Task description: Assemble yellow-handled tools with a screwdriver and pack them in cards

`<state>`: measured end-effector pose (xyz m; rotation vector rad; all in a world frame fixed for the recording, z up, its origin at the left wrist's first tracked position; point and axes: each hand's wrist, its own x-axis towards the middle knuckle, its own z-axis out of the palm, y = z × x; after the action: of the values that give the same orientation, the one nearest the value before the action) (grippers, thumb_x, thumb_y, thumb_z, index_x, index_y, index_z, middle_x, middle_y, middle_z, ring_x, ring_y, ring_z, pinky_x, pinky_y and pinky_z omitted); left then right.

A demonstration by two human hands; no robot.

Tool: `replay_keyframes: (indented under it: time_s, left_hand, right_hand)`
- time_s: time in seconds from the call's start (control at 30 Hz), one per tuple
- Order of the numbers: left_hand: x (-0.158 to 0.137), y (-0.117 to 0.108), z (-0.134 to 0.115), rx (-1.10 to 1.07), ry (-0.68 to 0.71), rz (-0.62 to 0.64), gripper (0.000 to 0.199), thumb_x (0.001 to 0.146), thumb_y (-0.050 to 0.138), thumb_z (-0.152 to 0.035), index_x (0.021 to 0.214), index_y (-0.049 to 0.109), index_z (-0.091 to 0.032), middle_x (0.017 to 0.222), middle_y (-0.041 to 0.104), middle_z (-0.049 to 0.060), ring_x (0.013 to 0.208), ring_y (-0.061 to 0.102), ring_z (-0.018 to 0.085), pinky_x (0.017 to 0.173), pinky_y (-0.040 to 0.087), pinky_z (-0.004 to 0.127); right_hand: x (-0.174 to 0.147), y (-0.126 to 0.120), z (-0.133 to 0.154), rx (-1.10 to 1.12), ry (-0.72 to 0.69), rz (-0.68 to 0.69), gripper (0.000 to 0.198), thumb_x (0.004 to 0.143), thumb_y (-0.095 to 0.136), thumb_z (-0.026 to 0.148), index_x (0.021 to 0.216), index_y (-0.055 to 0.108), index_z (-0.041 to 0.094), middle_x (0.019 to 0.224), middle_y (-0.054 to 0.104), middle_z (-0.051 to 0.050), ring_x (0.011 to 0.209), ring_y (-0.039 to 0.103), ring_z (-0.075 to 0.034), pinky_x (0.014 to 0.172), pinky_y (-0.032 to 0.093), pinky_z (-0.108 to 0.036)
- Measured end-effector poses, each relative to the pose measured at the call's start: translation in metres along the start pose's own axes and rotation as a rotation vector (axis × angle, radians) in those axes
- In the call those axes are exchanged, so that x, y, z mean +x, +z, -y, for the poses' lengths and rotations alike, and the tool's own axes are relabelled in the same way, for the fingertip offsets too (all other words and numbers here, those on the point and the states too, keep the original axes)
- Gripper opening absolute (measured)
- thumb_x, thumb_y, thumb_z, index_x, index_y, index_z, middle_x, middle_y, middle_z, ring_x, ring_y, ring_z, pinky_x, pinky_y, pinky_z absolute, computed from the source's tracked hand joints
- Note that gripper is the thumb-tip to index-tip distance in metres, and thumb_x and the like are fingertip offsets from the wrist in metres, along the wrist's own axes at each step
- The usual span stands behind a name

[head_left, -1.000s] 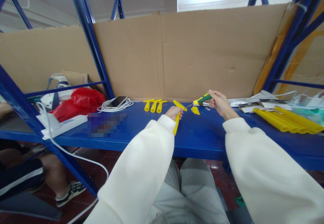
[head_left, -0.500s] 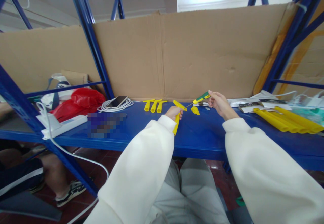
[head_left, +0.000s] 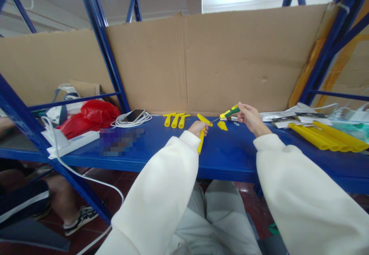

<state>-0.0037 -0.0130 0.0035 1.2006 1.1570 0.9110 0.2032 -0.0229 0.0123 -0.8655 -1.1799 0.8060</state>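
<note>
My left hand (head_left: 198,128) is closed around a yellow plastic T-shaped piece (head_left: 201,144), its tube end pointing down toward me and its crosspiece showing above the fingers. My right hand (head_left: 250,117) grips the end of a green and yellow screwdriver (head_left: 230,111) with its fingertips. The screwdriver's thin shaft slants down to the left and meets the yellow piece beside my left fingers; the tip is too small to make out. A loose yellow part (head_left: 222,125) lies just below the screwdriver, and small metal bits (head_left: 236,124) sit near it.
Three yellow T-shaped pieces (head_left: 174,120) stand in a row to the left. A phone (head_left: 133,115) rests on a coiled white cable (head_left: 118,122). Yellow tubes (head_left: 325,137) lie at the right. A cardboard sheet (head_left: 225,62) backs the blue shelf (head_left: 170,162). Another person's leg (head_left: 62,195) shows at lower left.
The screwdriver's handle has turned about its long axis, showing a different colour pattern. My right fingers have shifted slightly on it. My left hand and the yellow piece stay in place.
</note>
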Motion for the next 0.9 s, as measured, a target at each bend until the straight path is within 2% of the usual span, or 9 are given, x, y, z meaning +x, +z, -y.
replay_keyframes:
  time_s: [0.33, 0.57, 0.9]
  left_hand:
    - [-0.0027, 0.0003, -0.0018, -0.024, -0.019, 0.002, 0.025, 0.091, 0.047, -0.002, 0.069, 0.049, -0.015, 0.048, 0.04, -0.007, 0.036, 0.033, 0.004, 0.038, 0.026, 0.017]
    - [-0.0039, 0.0003, -0.0024, 0.01, -0.009, 0.0, 0.02, 0.091, 0.044, -0.003, 0.078, 0.057, -0.012, 0.049, 0.041, -0.006, 0.037, 0.034, 0.006, 0.04, 0.027, 0.018]
    - [-0.0054, 0.0005, -0.0035, 0.007, 0.003, 0.001, 0.021, 0.092, 0.045, -0.003, 0.077, 0.055, -0.014, 0.048, 0.041, -0.007, 0.036, 0.034, 0.005, 0.039, 0.027, 0.018]
  right_hand:
    - [-0.0004, -0.0009, -0.0002, -0.041, -0.03, 0.01, 0.051, 0.068, 0.077, 0.062, 0.065, 0.046, 0.021, 0.041, 0.046, 0.006, 0.034, 0.038, -0.005, 0.033, 0.026, -0.016]
    - [-0.0011, -0.0003, -0.0005, -0.054, -0.04, -0.01, 0.053, 0.067, 0.078, 0.062, 0.065, 0.042, 0.023, 0.04, 0.047, 0.007, 0.033, 0.038, -0.006, 0.032, 0.027, -0.017]
    - [0.0, 0.0014, -0.0024, -0.055, -0.041, -0.092, 0.05, 0.065, 0.08, 0.059, 0.067, 0.045, 0.023, 0.042, 0.05, 0.007, 0.036, 0.046, -0.008, 0.034, 0.034, -0.018]
